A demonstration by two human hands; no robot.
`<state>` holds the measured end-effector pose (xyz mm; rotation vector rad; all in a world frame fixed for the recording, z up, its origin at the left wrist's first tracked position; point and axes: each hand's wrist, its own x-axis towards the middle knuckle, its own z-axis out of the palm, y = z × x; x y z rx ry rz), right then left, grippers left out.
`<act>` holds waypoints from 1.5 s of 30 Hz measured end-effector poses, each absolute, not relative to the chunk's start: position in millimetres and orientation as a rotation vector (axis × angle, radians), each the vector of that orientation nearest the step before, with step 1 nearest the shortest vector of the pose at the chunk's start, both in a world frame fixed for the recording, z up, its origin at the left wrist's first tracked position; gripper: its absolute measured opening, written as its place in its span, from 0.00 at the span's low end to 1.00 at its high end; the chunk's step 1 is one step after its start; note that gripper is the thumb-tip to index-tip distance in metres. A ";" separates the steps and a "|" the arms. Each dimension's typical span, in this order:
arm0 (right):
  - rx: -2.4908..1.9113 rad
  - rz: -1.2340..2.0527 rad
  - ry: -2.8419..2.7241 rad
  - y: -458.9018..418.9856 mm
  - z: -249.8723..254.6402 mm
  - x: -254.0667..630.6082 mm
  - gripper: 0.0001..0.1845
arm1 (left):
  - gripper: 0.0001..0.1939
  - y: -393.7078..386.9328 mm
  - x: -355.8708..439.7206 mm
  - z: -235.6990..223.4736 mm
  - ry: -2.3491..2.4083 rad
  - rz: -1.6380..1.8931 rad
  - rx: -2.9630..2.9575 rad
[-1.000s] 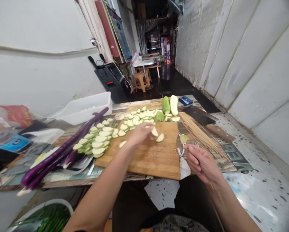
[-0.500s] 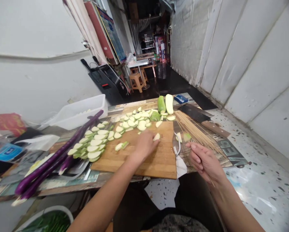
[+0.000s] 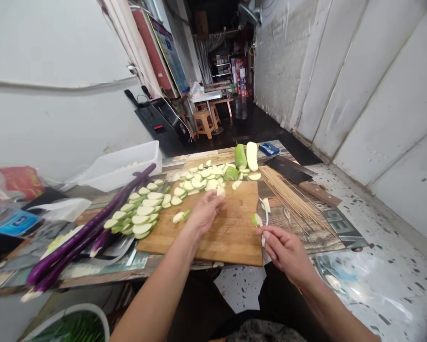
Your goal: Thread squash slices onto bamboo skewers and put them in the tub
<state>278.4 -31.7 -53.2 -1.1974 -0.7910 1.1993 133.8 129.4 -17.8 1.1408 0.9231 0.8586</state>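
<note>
My left hand (image 3: 207, 211) is over the wooden cutting board (image 3: 231, 237), its fingers pinching a pale zucchini slice (image 3: 220, 190). Beyond the board's right edge, my right hand (image 3: 286, 249) is closed on a thin bamboo skewer, mostly hidden by the fingers. A green-skinned zucchini piece (image 3: 257, 220) sits at the skewer's tip. On the board, a couple of cut pieces (image 3: 180, 216) lie left of my left hand. Many zucchini slices (image 3: 142, 219) are in rows along the board's left side, and more loose slices (image 3: 202, 178) are spread along its far edge.
Bamboo skewers (image 3: 292, 197) lie right of the board, beside a cleaver (image 3: 288, 171). Two zucchini halves (image 3: 251, 156) and a blue packet (image 3: 269, 149) are at the back. Purple eggplants (image 3: 74, 242) and a white plastic tub (image 3: 124, 164) occupy the left.
My left hand has lifted a zucchini slice from the board and moved slightly left. My right hand has come left and down, bringing the skewered piece to the board's edge.
</note>
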 end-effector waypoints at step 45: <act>-1.484 0.711 -1.430 -29.2 -52.2 250.5 0.14 | 0.08 127.3 125.8 -12.2 0.940 1.104 0.425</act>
